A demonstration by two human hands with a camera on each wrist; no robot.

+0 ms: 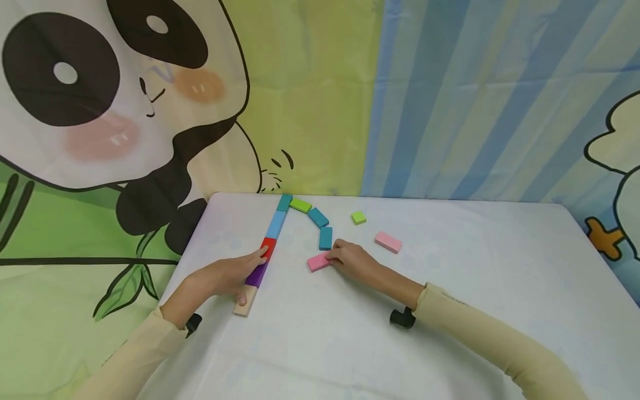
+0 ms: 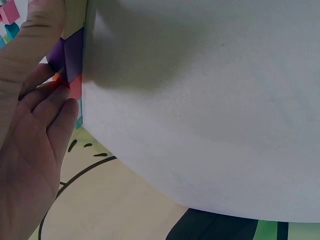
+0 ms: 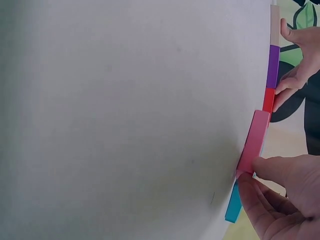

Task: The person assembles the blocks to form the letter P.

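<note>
My right hand [image 1: 352,262] pinches one end of a pink block [image 1: 318,263] between thumb and fingertips, close over the table. In the right wrist view, that pink block [image 3: 253,141] hides part of what lies behind it. My left hand [image 1: 227,276] rests along a straight row of blocks, its fingers fairly straight. Its fingertips are at the red block [image 1: 269,244] and its thumb at the beige block [image 1: 245,301], with a purple block [image 1: 256,276] between. Further up the row come a light blue block [image 1: 276,224] and a teal block [image 1: 284,203].
From the row's far end curve a green block [image 1: 300,205], a blue block [image 1: 318,217] and another blue block [image 1: 325,238]. To the right lie a small green block [image 1: 358,217] and a second pink block [image 1: 388,242]. A cartoon-printed curtain [image 1: 320,100] hangs behind the white table [image 1: 475,250].
</note>
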